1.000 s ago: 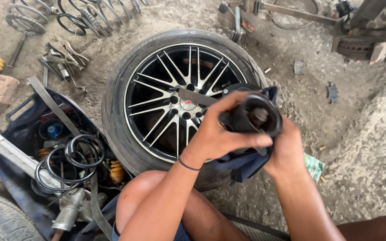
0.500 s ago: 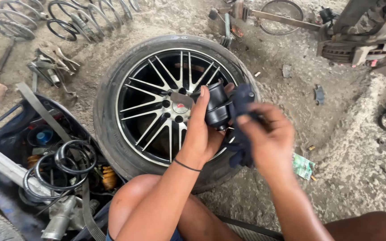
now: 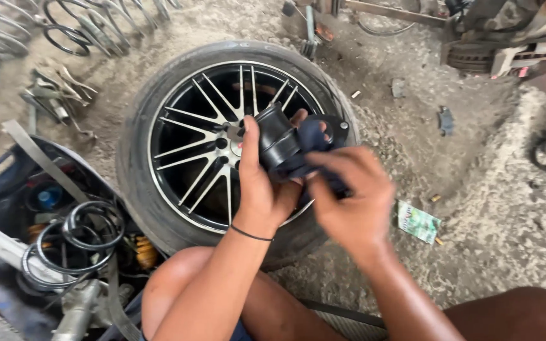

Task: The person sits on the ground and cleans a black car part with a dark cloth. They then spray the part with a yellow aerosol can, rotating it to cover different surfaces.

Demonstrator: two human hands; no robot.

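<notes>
My left hand (image 3: 261, 188) grips a black cylindrical rubber-and-metal part (image 3: 278, 142) and holds it above a car wheel (image 3: 191, 136) lying flat on the ground. My right hand (image 3: 352, 196) presses a dark blue cloth (image 3: 314, 140) against the part's right side. The wheel has a black multi-spoke rim with silver edges and a tyre around it. A thin black band circles my left wrist. My bare knees show at the bottom edge.
Several coil springs (image 3: 83, 22) lie at the top left, with metal tools (image 3: 52, 95) below them. An open dark bag (image 3: 45, 208) with coiled cable and a strut sits at left. Rusty parts (image 3: 494, 44) stand top right; a green wrapper (image 3: 419, 221) lies on gravel.
Both hands have turned the black part from end-on to sideways. The right hand moved from under it to its right side with the cloth. The view shifted slightly.
</notes>
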